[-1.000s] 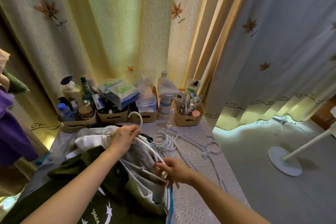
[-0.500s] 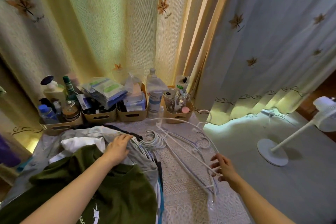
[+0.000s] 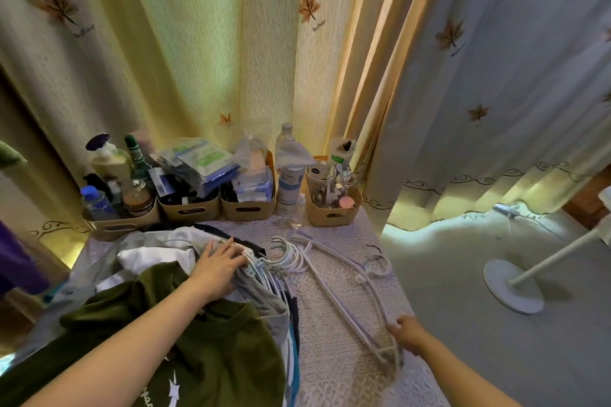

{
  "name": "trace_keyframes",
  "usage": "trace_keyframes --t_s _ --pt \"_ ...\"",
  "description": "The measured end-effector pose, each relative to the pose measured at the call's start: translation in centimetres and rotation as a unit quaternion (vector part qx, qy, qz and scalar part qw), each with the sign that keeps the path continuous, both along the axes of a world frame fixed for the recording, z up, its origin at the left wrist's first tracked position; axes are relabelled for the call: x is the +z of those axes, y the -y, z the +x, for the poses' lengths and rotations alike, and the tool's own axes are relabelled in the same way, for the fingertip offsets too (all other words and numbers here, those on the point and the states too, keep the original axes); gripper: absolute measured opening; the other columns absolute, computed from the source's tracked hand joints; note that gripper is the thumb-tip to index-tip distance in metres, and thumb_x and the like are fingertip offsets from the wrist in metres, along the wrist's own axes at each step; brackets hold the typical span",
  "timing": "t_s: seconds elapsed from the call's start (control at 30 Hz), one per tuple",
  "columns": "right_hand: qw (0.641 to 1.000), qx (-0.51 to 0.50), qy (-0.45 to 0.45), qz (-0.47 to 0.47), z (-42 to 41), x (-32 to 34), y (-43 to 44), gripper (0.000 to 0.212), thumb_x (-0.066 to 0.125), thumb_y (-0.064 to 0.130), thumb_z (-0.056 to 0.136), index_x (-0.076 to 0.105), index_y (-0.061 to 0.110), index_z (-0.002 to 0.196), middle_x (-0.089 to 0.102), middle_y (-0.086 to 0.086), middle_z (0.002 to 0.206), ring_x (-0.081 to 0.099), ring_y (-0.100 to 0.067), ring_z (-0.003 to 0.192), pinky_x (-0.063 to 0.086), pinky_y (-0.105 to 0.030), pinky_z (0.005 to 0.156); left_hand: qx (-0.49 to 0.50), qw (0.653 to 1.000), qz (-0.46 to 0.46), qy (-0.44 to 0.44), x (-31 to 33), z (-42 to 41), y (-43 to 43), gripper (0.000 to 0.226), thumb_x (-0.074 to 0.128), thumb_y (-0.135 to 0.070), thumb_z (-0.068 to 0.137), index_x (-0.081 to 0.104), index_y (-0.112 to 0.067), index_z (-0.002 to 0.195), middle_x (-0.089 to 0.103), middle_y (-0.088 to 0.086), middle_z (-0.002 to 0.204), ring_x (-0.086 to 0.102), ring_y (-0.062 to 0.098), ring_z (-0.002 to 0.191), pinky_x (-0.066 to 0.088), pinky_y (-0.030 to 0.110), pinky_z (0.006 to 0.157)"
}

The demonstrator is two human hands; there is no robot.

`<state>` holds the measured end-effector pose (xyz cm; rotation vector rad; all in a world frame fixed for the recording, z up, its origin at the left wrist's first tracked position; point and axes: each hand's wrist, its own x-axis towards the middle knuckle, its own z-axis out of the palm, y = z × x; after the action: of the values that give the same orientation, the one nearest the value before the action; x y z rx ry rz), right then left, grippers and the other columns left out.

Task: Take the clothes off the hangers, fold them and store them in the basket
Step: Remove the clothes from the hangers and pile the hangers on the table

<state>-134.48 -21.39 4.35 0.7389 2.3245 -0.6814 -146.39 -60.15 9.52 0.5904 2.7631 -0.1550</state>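
Note:
A pile of clothes on hangers lies at the left of the lace-covered table (image 3: 334, 353): an olive green T-shirt (image 3: 211, 340) on top, grey (image 3: 261, 291) and white (image 3: 155, 254) garments under it. My left hand (image 3: 216, 266) rests flat on the grey garment, fingers spread, next to a bunch of white hanger hooks (image 3: 287, 256). Several empty white hangers (image 3: 347, 301) lie loose on the table's right half. My right hand (image 3: 408, 332) is curled at their lower end, touching one. No storage basket for the clothes is visible.
Beige bins (image 3: 248, 206) of bottles and toiletries line the table's back edge against yellow curtains. A grey-white curtain (image 3: 496, 109) hangs at the right. A white fan stand (image 3: 512, 284) sits on the floor to the right. Purple cloth (image 3: 16, 264) hangs at far left.
My right hand pulled a white hanger out of the pile and laid it to the right with the loose ones. My left hand went from gripping the pile to lying flat on it.

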Motion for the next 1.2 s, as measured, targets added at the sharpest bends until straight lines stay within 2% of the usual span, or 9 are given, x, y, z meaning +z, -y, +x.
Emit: trace_keyframes --t_s 0.1,0.23,0.4,0.53,0.63,0.87,1.03,1.13,1.2 --pt "0.997 0.060 -0.012 0.052 -1.9 1.1 2.1 0.045 0.045 0.030 0.099 0.044 0.005 0.136 0.047 -0.012 0.141 0.047 -0.027 0.128 0.041 -0.030 0.101 0.042 0.999 0.006 0.002 0.0 0.3 0.5 0.061 0.052 -0.029 0.092 0.025 -0.025 0.146 0.034 -0.001 0.152 0.017 0.018 0.146 -0.001 0.045 0.119" --pt "0.985 0.141 -0.091 -0.031 -5.1 3.3 8.1 0.033 0.048 0.021 0.097 0.058 0.005 0.124 0.060 -0.014 0.127 0.058 -0.024 0.113 0.045 -0.032 0.096 0.030 0.998 -0.008 0.051 0.0 1.5 1.9 0.051 0.051 -0.025 0.092 0.037 -0.033 0.140 0.036 0.002 0.148 0.023 0.022 0.142 0.012 0.043 0.118" --pt "0.955 0.214 -0.026 -0.206 -6.8 5.6 16.8 0.034 0.057 0.031 0.093 0.056 0.014 0.123 0.063 -0.007 0.116 0.061 -0.011 0.089 0.055 -0.029 0.080 0.038 0.998 0.022 0.034 0.2 3.4 3.3 0.036 0.050 -0.037 0.094 0.053 -0.030 0.129 0.029 0.007 0.149 0.033 0.025 0.135 0.032 0.034 0.109" --pt "0.948 0.293 -0.049 -0.117 -6.4 5.7 21.2 0.029 0.063 0.027 0.088 0.054 0.016 0.114 0.059 -0.004 0.110 0.059 -0.013 0.093 0.054 -0.024 0.080 0.116 0.987 0.098 0.056 0.1 5.5 6.1 0.036 0.053 -0.034 0.093 0.048 -0.022 0.127 0.036 0.006 0.144 0.053 0.023 0.118 0.044 0.032 0.097" --pt "0.952 0.251 -0.125 -0.122 -5.8 6.0 22.9 0.024 0.063 0.022 0.086 0.051 0.017 0.105 0.056 -0.002 0.101 0.058 -0.014 0.087 0.053 -0.027 0.077 0.228 0.950 0.213 0.016 0.8 5.6 8.1 0.007 0.049 -0.027 0.096 0.044 -0.022 0.096 0.057 0.005 0.108 0.059 0.022 0.097 0.047 0.032 0.081" --pt "0.935 0.214 -0.227 -0.166 -4.1 7.5 27.4 0.048 0.060 0.023 0.089 0.039 0.019 0.133 0.058 -0.004 0.120 0.058 -0.020 0.108 0.047 -0.032 0.090 0.293 0.914 0.267 -0.091 3.4 3.4 7.9 0.005 0.051 -0.024 0.095 0.048 -0.020 0.093 0.053 -0.002 0.090 0.056 0.018 0.084 0.048 0.033 0.072" --pt "0.886 0.324 0.015 -0.333 -3.4 9.2 28.4 0.034 0.059 0.026 0.094 0.064 0.003 0.119 0.061 -0.008 0.092 0.051 -0.009 0.070 0.042 -0.021 0.066 0.138 0.921 0.361 -0.041 3.5 4.0 5.1 0.012 0.055 -0.013 0.092 0.061 -0.021 0.099 0.057 -0.009 0.097 0.057 0.006 0.092 0.048 0.024 0.087" --pt "0.821 0.459 0.085 -0.330 -1.9 8.5 28.9 0.035 0.053 0.015 0.096 0.057 0.004 0.129 0.059 -0.018 0.127 0.060 -0.026 0.107 0.046 -0.033 0.096 0.077 0.917 0.390 0.028 2.6 5.1 3.8 0.015 0.055 -0.010 0.092 0.064 -0.019 0.100 0.062 -0.009 0.096 0.059 0.003 0.092 0.048 0.018 0.086" --pt "0.804 0.476 0.134 -0.330 -1.3 8.2 28.9 0.037 0.049 0.011 0.097 0.051 0.001 0.132 0.051 -0.024 0.135 0.051 -0.037 0.122 0.045 -0.033 0.098 0.061 0.927 0.357 0.092 1.6 6.0 3.4 0.014 0.055 -0.015 0.092 0.065 -0.019 0.102 0.065 -0.007 0.100 0.060 0.004 0.094 0.048 0.020 0.085"
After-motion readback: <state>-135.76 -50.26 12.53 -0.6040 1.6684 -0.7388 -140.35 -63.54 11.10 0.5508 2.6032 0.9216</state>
